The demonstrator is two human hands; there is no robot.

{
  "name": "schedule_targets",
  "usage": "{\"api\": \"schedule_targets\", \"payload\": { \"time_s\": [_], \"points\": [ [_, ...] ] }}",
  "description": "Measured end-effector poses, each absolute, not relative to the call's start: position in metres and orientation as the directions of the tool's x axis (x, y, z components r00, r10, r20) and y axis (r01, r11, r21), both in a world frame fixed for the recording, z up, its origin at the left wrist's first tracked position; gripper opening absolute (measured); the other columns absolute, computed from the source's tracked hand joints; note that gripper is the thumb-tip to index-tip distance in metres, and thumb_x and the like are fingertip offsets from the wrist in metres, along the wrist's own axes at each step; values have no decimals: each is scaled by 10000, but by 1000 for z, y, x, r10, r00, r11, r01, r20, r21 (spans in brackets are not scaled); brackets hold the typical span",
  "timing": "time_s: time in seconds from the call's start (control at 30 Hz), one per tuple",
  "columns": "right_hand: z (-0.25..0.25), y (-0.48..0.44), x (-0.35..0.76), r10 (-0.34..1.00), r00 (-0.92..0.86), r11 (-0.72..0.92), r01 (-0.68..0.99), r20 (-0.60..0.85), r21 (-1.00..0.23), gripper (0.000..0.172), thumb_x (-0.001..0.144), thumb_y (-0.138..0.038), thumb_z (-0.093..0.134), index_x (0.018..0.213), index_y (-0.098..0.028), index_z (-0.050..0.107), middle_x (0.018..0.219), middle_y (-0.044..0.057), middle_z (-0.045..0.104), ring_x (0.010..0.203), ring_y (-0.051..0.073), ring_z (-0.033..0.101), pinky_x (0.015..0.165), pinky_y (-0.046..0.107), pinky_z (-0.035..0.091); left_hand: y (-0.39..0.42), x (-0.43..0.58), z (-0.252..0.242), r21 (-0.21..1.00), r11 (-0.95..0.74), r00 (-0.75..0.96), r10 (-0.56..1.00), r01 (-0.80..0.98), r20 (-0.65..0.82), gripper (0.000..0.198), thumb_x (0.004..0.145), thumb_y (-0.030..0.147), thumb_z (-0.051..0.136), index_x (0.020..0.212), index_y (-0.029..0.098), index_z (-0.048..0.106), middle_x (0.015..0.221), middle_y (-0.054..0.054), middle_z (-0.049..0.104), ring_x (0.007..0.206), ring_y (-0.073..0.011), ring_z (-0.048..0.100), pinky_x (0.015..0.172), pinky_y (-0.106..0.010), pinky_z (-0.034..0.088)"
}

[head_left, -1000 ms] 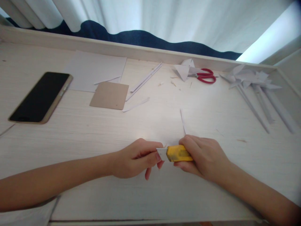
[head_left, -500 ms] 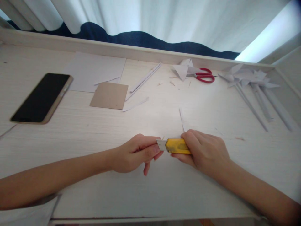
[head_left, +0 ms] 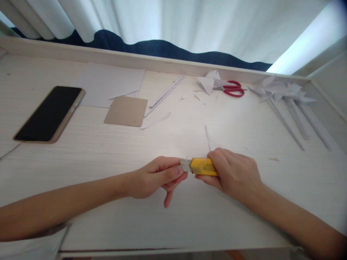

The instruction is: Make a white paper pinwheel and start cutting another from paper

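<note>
My right hand (head_left: 235, 173) is wrapped round the yellow handle of a utility knife (head_left: 204, 167), with its short blade pointing left. At the blade's tip my left hand (head_left: 159, 177) is closed in a pinch, thumb and forefinger pressed together and one lower finger hanging down. What the pinch holds is mostly hidden. A thin pale sliver (head_left: 186, 158) sticks up at the blade, and I cannot tell whether it belongs to the held thing. Just beyond my right thumb lies a narrow white paper strip (head_left: 207, 137).
Left lie a phone (head_left: 48, 113), white paper sheets (head_left: 114, 77) and a brown card (head_left: 126, 111). Folded paper strips (head_left: 166, 92), red-handled scissors (head_left: 233, 89) by a folded paper piece (head_left: 208, 83), and paper pinwheels (head_left: 284, 90) on paper sticks are along the back. Small shavings (head_left: 197, 97) are scattered about.
The lower finger of my left hand has dropped a little further down. Both hands and the utility knife stay close together in nearly the same place; the view has shifted slightly.
</note>
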State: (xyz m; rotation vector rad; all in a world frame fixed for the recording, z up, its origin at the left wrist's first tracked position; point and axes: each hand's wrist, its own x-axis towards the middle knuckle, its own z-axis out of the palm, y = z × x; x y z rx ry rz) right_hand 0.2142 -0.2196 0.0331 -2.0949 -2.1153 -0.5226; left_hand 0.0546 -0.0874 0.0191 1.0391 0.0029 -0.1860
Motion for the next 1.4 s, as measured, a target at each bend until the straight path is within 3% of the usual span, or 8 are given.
{"api": "schedule_targets", "payload": {
  "time_s": [0.13,0.17,0.37,0.5,0.63,0.9,1.2,1.4],
  "points": [
    [37,-223,232,896,194,-275,949,399,156,428,859,-486,248,695,-158,470,510,15,504,417,117,445,392,235,197,-91,50,24,937,283,939,-328,203,-105,315,883,305,307,616,145,358,550,44,371,390,-30,414,325,-126,297],
    [38,-223,236,892,207,-283,949,402,139,419,850,-493,262,719,-157,476,525,21,519,432,123,458,396,229,209,-91,50,24,932,296,948,-296,209,-119,314,885,305,301,616,150,348,541,52,349,396,-32,405,346,-127,330],
    [34,-220,241,944,163,-179,983,287,30,409,850,-491,253,713,-165,460,488,-1,488,413,120,444,398,216,252,-87,55,20,865,466,981,-128,188,-145,297,870,317,354,622,155,357,535,78,254,403,-33,244,415,-157,446],
    [33,-220,233,968,-18,40,996,249,-85,401,848,-490,258,706,-167,449,517,-6,494,426,105,452,415,215,288,-86,55,17,827,531,982,-133,184,-133,290,870,320,361,636,150,379,525,83,233,394,-31,235,428,-156,456],
    [30,-221,224,966,-131,161,979,222,-122,400,832,-514,280,691,-173,436,535,-6,504,430,109,453,416,232,273,-87,55,16,800,570,979,-173,187,-105,274,849,355,406,668,149,399,525,83,240,393,-32,243,431,-154,463],
    [28,-220,219,971,-132,162,977,201,-138,422,833,-522,275,695,-163,447,553,1,518,449,116,468,425,240,259,-88,55,17,761,595,952,-290,259,-97,273,841,379,412,720,138,454,511,88,213,391,-42,204,429,-158,462],
    [29,-220,217,962,-145,193,961,230,-199,449,829,-533,261,668,-161,456,523,4,498,428,107,420,413,234,249,-91,53,26,752,557,916,-368,354,-158,340,821,453,406,641,166,375,509,83,208,377,-46,188,347,-160,384],
    [29,-219,214,945,-189,246,948,265,-201,490,824,-562,232,640,-166,453,510,6,493,427,107,429,417,237,264,-89,52,29,799,490,898,-420,348,-133,312,860,407,339,645,182,322,492,68,298,373,-60,301,320,-167,323]
  ]
}}
